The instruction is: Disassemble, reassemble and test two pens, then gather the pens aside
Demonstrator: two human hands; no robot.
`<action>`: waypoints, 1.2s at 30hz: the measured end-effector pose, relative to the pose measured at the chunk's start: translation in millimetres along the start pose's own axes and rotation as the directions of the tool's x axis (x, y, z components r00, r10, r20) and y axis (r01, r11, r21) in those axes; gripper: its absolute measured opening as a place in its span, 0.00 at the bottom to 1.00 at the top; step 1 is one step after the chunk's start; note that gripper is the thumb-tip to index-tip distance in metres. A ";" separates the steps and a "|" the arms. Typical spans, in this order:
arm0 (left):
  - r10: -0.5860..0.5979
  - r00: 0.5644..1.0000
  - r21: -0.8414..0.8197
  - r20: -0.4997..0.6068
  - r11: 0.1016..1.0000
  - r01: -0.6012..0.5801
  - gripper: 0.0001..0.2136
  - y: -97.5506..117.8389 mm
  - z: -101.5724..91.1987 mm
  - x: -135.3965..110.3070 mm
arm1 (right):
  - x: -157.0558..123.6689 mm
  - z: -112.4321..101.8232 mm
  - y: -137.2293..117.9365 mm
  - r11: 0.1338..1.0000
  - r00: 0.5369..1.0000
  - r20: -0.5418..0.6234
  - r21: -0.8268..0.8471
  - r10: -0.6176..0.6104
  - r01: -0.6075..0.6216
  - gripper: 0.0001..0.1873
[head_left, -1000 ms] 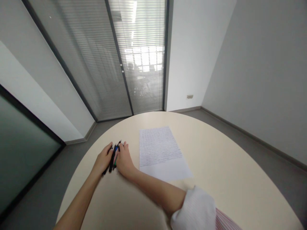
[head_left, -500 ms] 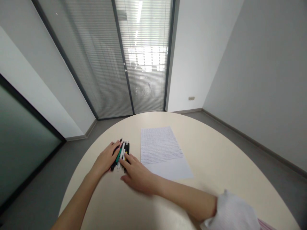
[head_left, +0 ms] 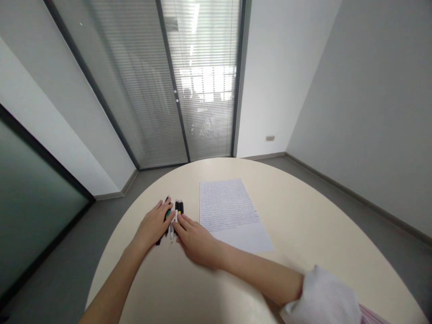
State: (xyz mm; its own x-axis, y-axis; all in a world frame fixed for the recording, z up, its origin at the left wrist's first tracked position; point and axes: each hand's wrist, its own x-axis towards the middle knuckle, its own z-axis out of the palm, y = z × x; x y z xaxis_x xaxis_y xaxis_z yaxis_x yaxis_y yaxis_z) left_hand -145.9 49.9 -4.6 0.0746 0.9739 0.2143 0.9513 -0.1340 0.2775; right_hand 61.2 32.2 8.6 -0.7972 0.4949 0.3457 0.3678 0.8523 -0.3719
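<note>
A bunch of pens (head_left: 176,210), black, white, green and yellow, lies on the round cream table (head_left: 303,234). My left hand (head_left: 153,225) lies flat over the left side of the bunch, fingers stretched out. My right hand (head_left: 195,238) rests flat on the table against the right side, its fingertips touching the pens. Neither hand grips a pen. The lower ends of the pens are hidden under both hands.
A sheet of paper (head_left: 229,211) covered in handwriting lies just right of the pens. Beyond the table's far edge stand glass doors with blinds (head_left: 189,90). A grey wall (head_left: 371,99) runs along the right, grey floor (head_left: 67,252) on the left.
Both hands flattened out on the pens. The right hand drew back, then settled with its fingertips against the bunch. The pens shifted slightly right and now lie closer together.
</note>
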 end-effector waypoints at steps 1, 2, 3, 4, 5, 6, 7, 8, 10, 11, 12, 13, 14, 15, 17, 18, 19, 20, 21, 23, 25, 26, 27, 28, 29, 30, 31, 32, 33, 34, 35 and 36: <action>-0.002 1.000 0.007 -0.001 1.000 0.002 0.24 0.0 0.6 -0.5 | -0.4 -0.8 -0.4 1.000 1.000 0.006 -0.004 -0.012 0.012 0.30; -0.001 1.000 0.011 0.000 1.000 0.001 0.24 0.0 1.3 -0.8 | -0.7 -1.7 -0.7 1.000 1.000 0.017 -0.012 -0.025 0.025 0.31; 0.004 1.000 0.015 0.003 1.000 -0.004 0.24 0.0 2.0 -1.1 | -1.0 -2.7 -0.9 0.999 0.999 0.030 -0.027 -0.036 0.037 0.33; 0.013 1.000 0.017 0.006 1.000 -0.013 0.24 -0.1 2.6 -1.2 | -1.1 -3.7 -0.8 0.998 0.998 0.042 -0.043 -0.044 0.046 0.34; 0.025 1.000 0.019 0.009 1.000 -0.025 0.24 -0.2 2.8 -1.1 | -1.2 -4.8 -0.5 0.997 0.998 0.049 -0.057 -0.051 0.054 0.34; 0.040 0.999 0.019 0.012 0.999 -0.040 0.24 -0.4 2.6 -0.8 | -1.1 -5.8 -0.2 0.996 0.997 0.050 -0.069 -0.053 0.056 0.33; 0.055 0.998 0.019 0.014 0.998 -0.055 0.23 -0.5 2.1 -0.4 | -0.9 -7.0 0.2 0.995 0.998 0.045 -0.081 -0.052 0.055 0.31; 0.067 0.998 0.019 0.014 0.998 -0.068 0.22 -0.5 1.3 0.2 | -0.7 -8.3 0.6 0.994 0.998 0.041 -0.092 -0.050 0.053 0.29; 0.080 0.997 0.022 0.002 0.997 -0.080 0.21 -0.1 -0.4 1.3 | -0.5 -11.1 0.8 0.993 0.999 0.036 -0.110 -0.040 0.044 0.25; 0.080 0.997 0.025 -0.009 0.996 -0.080 0.21 0.4 -1.1 1.7 | -0.8 -12.8 0.6 0.993 0.999 0.033 -0.111 -0.033 0.036 0.23; 0.077 0.997 0.029 -0.024 0.997 -0.076 0.21 1.0 -1.5 1.8 | -1.5 -14.6 -0.1 0.994 0.999 0.026 -0.102 -0.026 0.028 0.21; 0.073 0.997 0.033 -0.039 0.997 -0.071 0.21 1.8 -1.6 1.8 | -2.9 -16.5 -1.0 0.996 1.000 0.014 -0.084 -0.024 0.025 0.19; 0.067 0.996 0.038 -0.055 0.997 -0.065 0.21 2.7 -1.6 1.6 | -5.3 -18.8 -2.3 0.998 1.000 -0.001 -0.063 -0.026 0.026 0.17; 0.063 0.995 0.042 -0.070 0.997 -0.061 0.21 3.6 -1.6 1.3 | -8.7 -21.3 -3.9 0.998 0.999 -0.015 -0.044 -0.035 0.035 0.16; 0.058 0.993 0.049 -0.099 0.997 -0.053 0.21 5.9 -2.5 0.7 | -19.8 -27.9 -7.5 0.996 0.996 -0.021 -0.032 -0.083 0.082 0.13; 0.055 0.992 0.052 -0.115 0.997 -0.050 0.21 7.8 -3.8 0.4 | -27.7 -32.1 -9.3 0.992 0.993 -0.005 -0.044 -0.118 0.117 0.12; 0.053 0.990 0.055 -0.132 0.997 -0.047 0.20 10.8 -5.7 0.1 | -37.3 -36.9 -10.8 0.986 0.988 0.018 -0.062 -0.156 0.157 0.11; 0.053 0.987 0.058 -0.151 0.997 -0.045 0.20 15.5 -8.3 -0.6 | -48.5 -42.2 -12.1 0.977 0.979 0.049 -0.077 -0.197 0.200 0.11; 0.060 0.983 0.057 -0.173 0.997 -0.051 0.20 22.3 -11.3 -1.8 | -61.0 -48.0 -12.9 0.972 0.974 0.072 -0.082 -0.217 0.222 0.12; 0.103 0.971 0.045 -0.217 0.994 -0.096 0.19 43.9 -17.6 -7.0 | -88.5 -60.7 -13.6 0.959 0.958 0.110 -0.071 -0.265 0.274 0.14; 0.243 0.928 -0.026 -0.281 0.965 -0.261 0.17 75.8 -22.0 -17.3 | -115.8 -74.4 -13.2 0.965 0.966 0.093 -0.078 -0.243 0.250 0.15; 0.312 0.904 -0.057 -0.293 0.938 -0.343 0.16 94.3 -22.7 -24.3 | -128.0 -81.3 -12.8 0.972 0.973 0.096 -0.080 -0.212 0.220 0.16; 0.402 0.868 -0.086 -0.292 0.892 -0.443 0.15 113.0 -22.3 -32.0 | -138.6 -88.2 -12.4 0.979 0.979 0.094 -0.072 -0.183 0.190 0.16; 0.497 0.818 -0.102 -0.288 0.834 -0.542 0.15 131.0 -20.8 -40.0 | -147.2 -94.7 -12.0 0.985 0.985 0.089 -0.073 -0.150 0.156 0.17; 0.590 0.765 -0.105 -0.258 0.770 -0.629 0.15 147.1 -18.4 -47.6 | -153.6 -100.5 -11.4 0.988 0.986 0.111 -0.076 -0.124 0.133 0.17; 0.649 0.725 -0.106 -0.230 0.724 -0.682 0.15 160.7 -15.3 -54.3 | -158.0 -105.2 -10.6 0.990 0.987 0.126 -0.090 -0.097 0.108 0.18; 0.677 0.705 -0.108 -0.212 0.701 -0.705 0.15 171.1 -11.8 -59.7 | -160.5 -108.7 -9.7 0.991 0.988 0.139 -0.101 -0.073 0.087 0.18; 0.695 0.693 -0.108 -0.190 0.687 -0.718 0.15 178.3 -8.4 -63.5 | -161.5 -110.7 -8.5 0.992 0.988 0.145 -0.109 -0.049 0.065 0.18; 0.711 0.683 -0.118 -0.165 0.673 -0.730 0.17 182.4 -5.3 -65.8 | -161.5 -111.2 -7.1 0.993 0.990 0.137 -0.113 -0.028 0.044 0.18; 0.730 0.665 -0.146 -0.158 0.649 -0.747 0.18 183.8 -2.8 -66.7 | -160.7 -110.5 -5.6 0.993 0.992 0.124 -0.112 -0.012 0.026 0.18; 0.738 0.658 -0.165 -0.152 0.637 -0.753 0.20 183.3 -0.8 -66.6 | -159.7 -109.0 -4.2 0.994 0.994 0.111 -0.108 0.000 0.012 0.18; 0.737 0.660 -0.178 -0.147 0.637 -0.750 0.21 181.4 0.7 -65.8 | -158.7 -106.8 -2.9 0.995 0.995 0.101 -0.102 0.008 0.003 0.18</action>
State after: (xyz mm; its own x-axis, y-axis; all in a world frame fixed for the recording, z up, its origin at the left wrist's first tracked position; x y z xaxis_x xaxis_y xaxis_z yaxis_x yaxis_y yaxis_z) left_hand 22.0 -38.3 31.0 0.7061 0.5176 0.4832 0.4970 -0.8483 0.1824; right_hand 237.9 -30.7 46.9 -0.8388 0.4818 0.2536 0.4128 0.8664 -0.2808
